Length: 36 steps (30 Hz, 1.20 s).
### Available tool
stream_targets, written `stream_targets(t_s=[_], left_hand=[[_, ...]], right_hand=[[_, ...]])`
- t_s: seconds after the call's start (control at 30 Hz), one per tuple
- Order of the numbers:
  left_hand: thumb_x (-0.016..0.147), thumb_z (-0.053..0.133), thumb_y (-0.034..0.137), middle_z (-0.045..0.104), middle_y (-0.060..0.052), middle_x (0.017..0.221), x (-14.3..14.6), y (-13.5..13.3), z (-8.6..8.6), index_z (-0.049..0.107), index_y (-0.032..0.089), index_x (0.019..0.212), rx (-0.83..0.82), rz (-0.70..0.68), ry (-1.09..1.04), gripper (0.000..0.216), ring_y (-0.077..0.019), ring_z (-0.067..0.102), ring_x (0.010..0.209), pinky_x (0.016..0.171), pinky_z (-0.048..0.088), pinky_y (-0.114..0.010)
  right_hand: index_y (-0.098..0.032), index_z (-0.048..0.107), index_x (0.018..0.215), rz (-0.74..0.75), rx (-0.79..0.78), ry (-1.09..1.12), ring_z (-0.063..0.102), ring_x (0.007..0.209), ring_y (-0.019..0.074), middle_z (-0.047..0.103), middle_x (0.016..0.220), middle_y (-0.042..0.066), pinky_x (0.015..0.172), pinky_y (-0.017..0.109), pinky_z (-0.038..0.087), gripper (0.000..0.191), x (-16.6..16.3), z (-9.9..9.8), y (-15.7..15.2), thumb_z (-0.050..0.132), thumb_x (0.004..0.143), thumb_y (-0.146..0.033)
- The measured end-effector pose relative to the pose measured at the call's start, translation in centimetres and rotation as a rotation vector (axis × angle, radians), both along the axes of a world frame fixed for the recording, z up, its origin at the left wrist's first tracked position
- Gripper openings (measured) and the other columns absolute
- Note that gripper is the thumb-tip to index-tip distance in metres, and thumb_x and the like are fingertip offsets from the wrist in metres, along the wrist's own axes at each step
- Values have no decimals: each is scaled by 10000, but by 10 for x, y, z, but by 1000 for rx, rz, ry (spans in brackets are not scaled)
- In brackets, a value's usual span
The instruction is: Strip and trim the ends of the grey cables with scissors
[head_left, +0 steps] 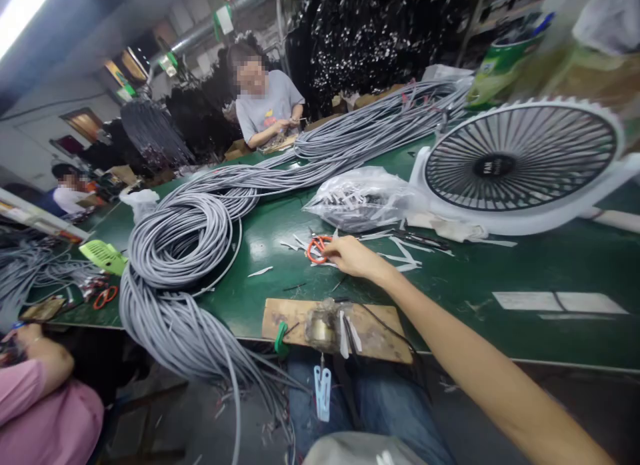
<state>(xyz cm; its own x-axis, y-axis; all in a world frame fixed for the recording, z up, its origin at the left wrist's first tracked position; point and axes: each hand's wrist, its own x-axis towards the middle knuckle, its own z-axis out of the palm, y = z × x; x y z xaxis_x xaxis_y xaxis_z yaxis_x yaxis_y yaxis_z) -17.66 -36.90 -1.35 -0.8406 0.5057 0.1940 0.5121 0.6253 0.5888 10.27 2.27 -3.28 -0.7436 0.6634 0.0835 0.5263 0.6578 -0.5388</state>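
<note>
My right hand (356, 257) reaches in from the lower right, its fingers closed at the orange-handled scissors (316, 250) on the green table. The blades cannot be made out. Around the scissors lie white paper strips (404, 255). Just behind is a clear plastic bag (363, 195) of small dark and white pieces. Nearer me, a wooden board (290, 315) at the table edge carries a small metal device (321, 326) with white and black strips beside it. A light-blue clothes peg (323, 392) hangs below the device. My left hand is out of view.
Coiled grey cables (180, 242) cover the table's left side and drape over its front edge. A fan (520, 165) stands at right, with white strips (557, 302) before it. One person (270, 108) sits across the table; another, in a pink top (47, 412), sits at left.
</note>
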Motion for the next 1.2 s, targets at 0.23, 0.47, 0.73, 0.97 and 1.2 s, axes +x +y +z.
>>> stream_targets(t_s=[0.23, 0.47, 0.73, 0.97, 1.2], left_hand=[[780, 484, 344, 720, -86, 821, 1, 101, -10, 673, 192, 871, 25, -40, 97, 259, -244, 664, 809, 742, 505, -343], [669, 627, 178, 654, -197, 1002, 3, 254, -23, 646, 102, 934, -16, -288, 81, 276, -315, 572, 1011, 860, 418, -419], [751, 533, 405, 440, 22, 444, -2, 202, 1, 536, 178, 548, 204, -287, -25, 305, -127, 435, 452, 516, 349, -246], [607, 525, 724, 200, 121, 402, -11, 157, 67, 378, 205, 613, 693, -220, -97, 539, -38, 185, 336, 350, 192, -173], [668, 649, 553, 425, 87, 512, 57, 194, 147, 497, 262, 919, 1163, -754, -157, 414, -24, 219, 296, 288, 127, -164]], right_hand=[[-186, 496, 396, 266, -140, -146, 476, 453, 111, 487, 423, -46, 478, 202, 326, 280, 10, -5, -4, 596, 511, 49], [-175, 546, 683, 179, 34, -154, 558, 596, 149, 612, 646, 31, 549, 215, 345, 163, -6, -1, -14, 493, 771, -49], [-180, 588, 946, 62, 126, -158, 634, 824, 203, 684, 884, 91, 600, 233, 340, 240, -10, 2, -21, 420, 821, -64], [-191, 603, 996, 21, 137, -109, 644, 855, 205, 695, 964, 86, 621, 235, 371, 265, -18, -2, -31, 387, 859, -124], [-182, 675, 852, -95, 62, 248, 628, 699, 188, 704, 798, 58, 610, 249, 422, 275, -18, 3, -34, 441, 854, -328]])
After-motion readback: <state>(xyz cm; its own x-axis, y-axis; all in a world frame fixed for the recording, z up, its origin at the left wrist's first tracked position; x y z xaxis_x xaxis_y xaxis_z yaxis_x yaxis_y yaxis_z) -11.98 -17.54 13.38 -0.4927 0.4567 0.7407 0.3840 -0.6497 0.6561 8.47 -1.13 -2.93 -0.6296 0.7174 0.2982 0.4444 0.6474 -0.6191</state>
